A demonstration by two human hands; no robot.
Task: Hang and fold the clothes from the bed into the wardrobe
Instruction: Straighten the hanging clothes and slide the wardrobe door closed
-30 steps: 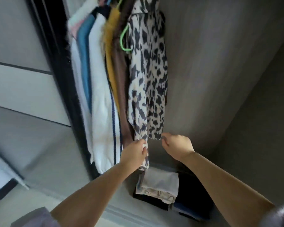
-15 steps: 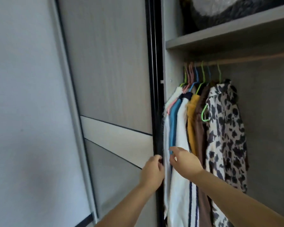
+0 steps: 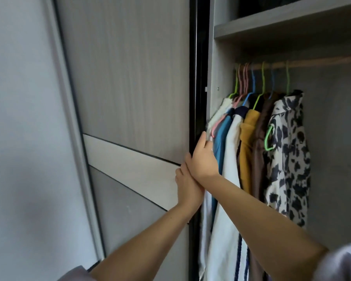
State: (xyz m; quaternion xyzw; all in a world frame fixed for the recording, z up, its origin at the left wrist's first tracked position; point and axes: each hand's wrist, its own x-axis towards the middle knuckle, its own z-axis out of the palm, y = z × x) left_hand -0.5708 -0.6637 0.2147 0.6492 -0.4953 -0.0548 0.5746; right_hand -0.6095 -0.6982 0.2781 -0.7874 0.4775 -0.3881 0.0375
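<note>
Several garments hang on coloured hangers from the wardrobe rail (image 3: 312,62): a black-and-white patterned shirt (image 3: 288,151) at the right, then a brown one (image 3: 260,149), a mustard one (image 3: 248,142), a white striped one (image 3: 229,179) and a blue one (image 3: 221,138). My right hand (image 3: 203,159) lies with fairly straight fingers against the dark edge of the sliding door (image 3: 130,88), just left of the clothes. My left hand (image 3: 187,187) sits right below it, thumb on the door's face and fingers round the edge, partly hidden by my right wrist.
A grey shelf (image 3: 282,23) runs above the rail. The wardrobe's back wall (image 3: 336,138) shows to the right of the patterned shirt. A pale wall panel (image 3: 18,118) fills the left side. The bed is out of view.
A second ago both hands were at the patterned shirt's hem. They have since moved left and up to the sliding door's edge, and my view has risen from the wardrobe floor.
</note>
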